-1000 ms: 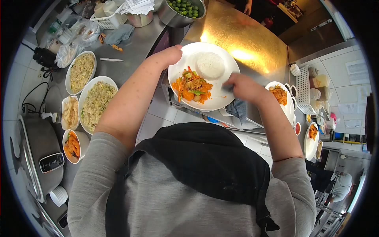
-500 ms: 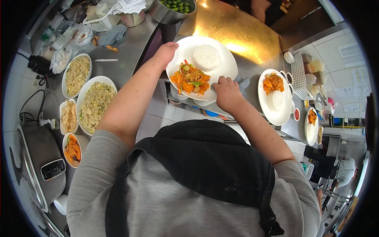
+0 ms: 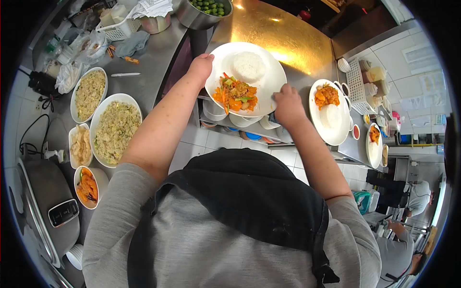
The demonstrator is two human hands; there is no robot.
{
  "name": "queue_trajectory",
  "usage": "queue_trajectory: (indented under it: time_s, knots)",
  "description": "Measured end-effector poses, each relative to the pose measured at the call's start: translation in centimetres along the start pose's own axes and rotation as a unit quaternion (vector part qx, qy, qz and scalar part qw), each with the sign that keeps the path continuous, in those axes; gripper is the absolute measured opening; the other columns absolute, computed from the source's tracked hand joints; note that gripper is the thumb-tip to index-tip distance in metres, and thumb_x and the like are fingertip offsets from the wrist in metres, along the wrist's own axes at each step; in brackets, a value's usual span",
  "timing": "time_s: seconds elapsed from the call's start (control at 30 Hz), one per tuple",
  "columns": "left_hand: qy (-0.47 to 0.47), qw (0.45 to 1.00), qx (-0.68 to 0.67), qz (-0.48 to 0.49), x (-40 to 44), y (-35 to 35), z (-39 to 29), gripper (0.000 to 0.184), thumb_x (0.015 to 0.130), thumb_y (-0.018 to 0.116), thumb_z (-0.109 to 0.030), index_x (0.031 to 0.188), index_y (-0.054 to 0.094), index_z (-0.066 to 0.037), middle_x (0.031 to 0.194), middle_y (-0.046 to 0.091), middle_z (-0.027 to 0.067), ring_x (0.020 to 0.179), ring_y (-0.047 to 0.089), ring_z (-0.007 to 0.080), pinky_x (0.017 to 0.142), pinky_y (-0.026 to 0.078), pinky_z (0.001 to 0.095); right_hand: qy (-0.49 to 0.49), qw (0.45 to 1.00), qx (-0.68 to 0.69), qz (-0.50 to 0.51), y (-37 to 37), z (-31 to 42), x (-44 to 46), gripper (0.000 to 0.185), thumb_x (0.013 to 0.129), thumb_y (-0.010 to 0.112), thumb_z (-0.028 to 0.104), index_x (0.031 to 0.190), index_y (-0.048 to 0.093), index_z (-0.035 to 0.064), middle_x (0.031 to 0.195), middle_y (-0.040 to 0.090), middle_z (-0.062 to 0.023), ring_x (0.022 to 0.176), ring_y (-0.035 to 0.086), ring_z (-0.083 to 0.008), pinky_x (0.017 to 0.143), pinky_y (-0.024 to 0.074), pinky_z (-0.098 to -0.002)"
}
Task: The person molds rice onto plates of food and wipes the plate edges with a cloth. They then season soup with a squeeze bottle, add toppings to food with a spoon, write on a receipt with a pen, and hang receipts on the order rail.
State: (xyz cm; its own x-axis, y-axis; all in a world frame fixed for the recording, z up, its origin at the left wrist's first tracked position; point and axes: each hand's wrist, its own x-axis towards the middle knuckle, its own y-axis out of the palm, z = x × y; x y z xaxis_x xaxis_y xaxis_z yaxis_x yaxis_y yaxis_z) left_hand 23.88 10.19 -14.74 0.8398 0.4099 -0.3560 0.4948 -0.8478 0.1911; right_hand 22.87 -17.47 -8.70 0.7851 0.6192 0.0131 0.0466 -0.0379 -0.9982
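"What are the fingers doing?"

"The left hand (image 3: 200,67) is pinched on the near-left rim of the white plate (image 3: 272,72), thumb at the edge. The fingers below are hidden by the plate. The right hand (image 3: 289,104) is loosely curled at the opposite edge. From above I can't tell whether it touches the rim, or whether anything is tucked inside it."

"How would you handle the plate well from here?"

"One side seems to carry the weight, so I'd want the left grip firm and the wrist steady. A dip would send sauce toward the rim. The right hand should work lightly along the border, with its fingertips clear of the food."

"And where does everything lie from the fingers?"

"The plate spans the gap between the two hands, lifted at the counter's front edge, with shelves visible beneath. Inward from the left thumb comes the orange stir-fry (image 3: 235,95), on the side nearer the body. Beside it, toward the far rim, sits the rice mound (image 3: 249,66). A bare stretch of white lies between the food and the right fingers."

"Further out?"

"Just beyond the right hand stands an oval plate (image 3: 341,132) with rice and orange food. The golden counter (image 3: 302,31) stretches ahead. Well off to the left, past the forearm, is a large bowl of fried rice (image 3: 116,127)."
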Motion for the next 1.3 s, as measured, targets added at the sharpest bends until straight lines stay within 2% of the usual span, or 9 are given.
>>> queue_trajectory:
  time_s: [0.17,0.23,0.27,0.37,0.5,0.6,0.83,1.03,1.3]
  knots:
    - [0.031,0.999,0.022,-0.018,-0.6,0.4,0.4,0.032,0.093,0.046,-0.019,0.117,0.052,0.002,0.107,0.06,0.0154,0.094,0.059,0.0245,0.081,0.047,0.0341,-0.029,0.997,-0.024,0.062,-1.9,2.5,-1.1,0.023,0.072,0.052,0.007,0.089,0.067,0.0057,0.103,0.053,-0.017,0.096,0.052,-0.0318,0.084,0.045,-0.0401]
    - [0.036,0.999,0.012,-0.025,-0.4,0.6,0.7,0.032,0.093,0.046,-0.019,0.117,0.052,0.002,0.107,0.06,0.0155,0.094,0.059,0.0246,0.081,0.047,0.0341,-0.016,0.94,0.254,0.228,-3.8,0.3,0.3,0.036,0.066,0.046,-0.001,0.095,0.066,0.0007,0.097,0.058,-0.0163,0.094,0.056,-0.0278,0.083,0.0448,-0.0333]
    - [0.026,1.0,-0.003,-0.015,-0.1,0.4,1.1,0.032,0.093,0.046,-0.018,0.117,0.052,0.002,0.107,0.061,0.0154,0.094,0.059,0.0245,0.081,0.047,0.0341,0.125,0.868,0.388,0.284,-4.7,-1.0,1.0,0.041,0.062,0.043,-0.003,0.095,0.067,0.0006,0.089,0.063,-0.0104,0.089,0.059,-0.0205,0.079,0.045,-0.0268]
    - [0.021,1.0,-0.014,-0.013,-0.4,0.2,0.8,0.032,0.093,0.046,-0.018,0.117,0.052,0.002,0.106,0.061,0.0153,0.095,0.059,0.0244,0.081,0.047,0.034,0.111,0.796,0.557,0.21,-4.2,-5.3,3.9,0.029,0.063,0.045,-0.004,0.083,0.065,0.0022,0.087,0.062,-0.004,0.083,0.057,-0.0149,0.078,0.0438,-0.0245]
    - [0.031,0.999,0.002,-0.011,-0.4,0.2,0.9,0.032,0.093,0.046,-0.019,0.116,0.053,0.002,0.106,0.061,0.0156,0.095,0.059,0.0245,0.081,0.046,0.0337,0.096,0.902,0.399,0.135,-2.4,-6.7,6.9,0.021,0.07,0.051,0.005,0.082,0.067,0.008,0.093,0.062,-0.0051,0.085,0.056,-0.0155,0.075,0.045,-0.026]
    - [0.064,0.996,0.053,-0.038,0.9,0.0,1.9,0.032,0.092,0.046,-0.02,0.116,0.054,0.0,0.107,0.061,0.0172,0.095,0.06,0.0267,0.081,0.046,0.0343,-0.041,0.995,-0.051,-0.074,-1.7,-2.5,4.7,0.02,0.075,0.058,0.018,0.088,0.068,0.0061,0.114,0.056,-0.0101,0.108,0.048,-0.0253,0.09,0.0427,-0.0383]
    - [0.083,0.986,0.132,-0.065,0.9,0.1,1.8,0.034,0.092,0.046,-0.022,0.118,0.053,-0.001,0.108,0.06,0.0194,0.096,0.06,0.0307,0.081,0.046,0.0357,-0.104,0.98,-0.026,0.167,-3.1,0.1,3.1,0.019,0.075,0.052,0.006,0.084,0.068,0.0073,0.094,0.061,-0.0096,0.095,0.054,-0.029,0.084,0.0458,-0.0373]
    - [0.059,0.991,0.109,-0.052,0.5,0.2,1.0,0.035,0.092,0.045,-0.022,0.118,0.053,-0.001,0.11,0.06,0.02,0.099,0.059,0.031,0.083,0.045,0.0367,-0.1,0.992,-0.056,0.045,0.1,-1.4,4.2,0.024,0.073,0.053,0.003,0.088,0.069,0.0117,0.093,0.062,-0.0085,0.097,0.054,-0.0266,0.084,0.0462,-0.0345]
    - [0.09,0.98,0.167,-0.065,1.5,0.1,1.5,0.038,0.092,0.048,-0.022,0.122,0.05,0.001,0.113,0.059,0.0175,0.101,0.058,0.0274,0.084,0.045,0.0346,-0.123,0.984,0.048,0.12,-2.5,1.1,1.2,0.028,0.07,0.053,-0.001,0.089,0.069,0.0116,0.094,0.063,-0.0068,0.096,0.054,-0.0255,0.084,0.046,-0.0347]
